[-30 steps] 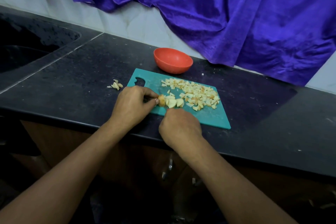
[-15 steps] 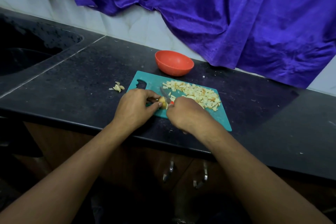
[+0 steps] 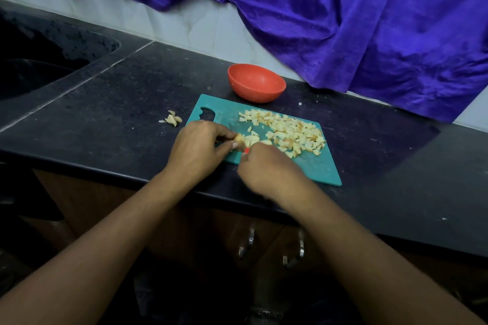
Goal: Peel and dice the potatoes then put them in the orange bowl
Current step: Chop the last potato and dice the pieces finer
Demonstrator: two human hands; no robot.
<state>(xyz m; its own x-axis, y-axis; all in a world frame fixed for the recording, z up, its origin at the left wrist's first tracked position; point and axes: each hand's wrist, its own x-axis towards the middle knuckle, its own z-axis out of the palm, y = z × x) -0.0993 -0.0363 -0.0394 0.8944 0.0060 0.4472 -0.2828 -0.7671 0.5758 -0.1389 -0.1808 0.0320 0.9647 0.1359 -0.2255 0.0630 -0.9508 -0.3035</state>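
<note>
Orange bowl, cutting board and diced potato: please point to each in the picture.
orange bowl [image 3: 258, 93], head view, front outer wall
cutting board [image 3: 314, 166], head view, bare near-right corner
diced potato [image 3: 290, 132], head view, middle of pile

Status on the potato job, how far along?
Done: most potato looks peeled and diced, a pile of dice on the teal cutting board; scraps sit on the counter. In hand: the left hand pinches a small potato piece while the right hand grips the knife. Left: finish that piece, then move everything into the orange bowl, which looks empty.
</note>
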